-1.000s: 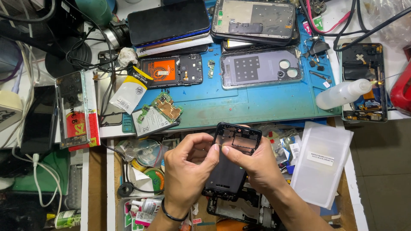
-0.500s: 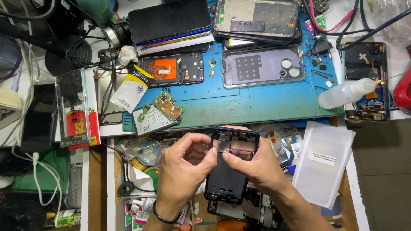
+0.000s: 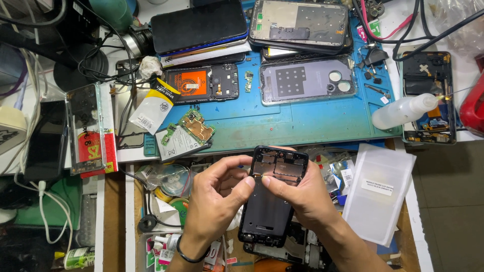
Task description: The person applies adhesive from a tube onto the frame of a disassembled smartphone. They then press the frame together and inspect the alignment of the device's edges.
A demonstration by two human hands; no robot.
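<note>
Black phone frame (image 3: 272,201) sits upright between your hands, just below the blue work mat (image 3: 302,126). Your left hand (image 3: 212,206) curls round its left edge, thumb and forefinger pinched nearly shut at a small part on the upper left corner. Your right hand (image 3: 302,194) cups the right side, forefinger pressed to the same spot, fingers closed on the frame. Keep the frame braced with the right palm; work the small part with light fingertip pressure. Loose circuit board (image 3: 194,126) and clear squeeze bottle (image 3: 401,112) lie well apart on the mat.
</note>
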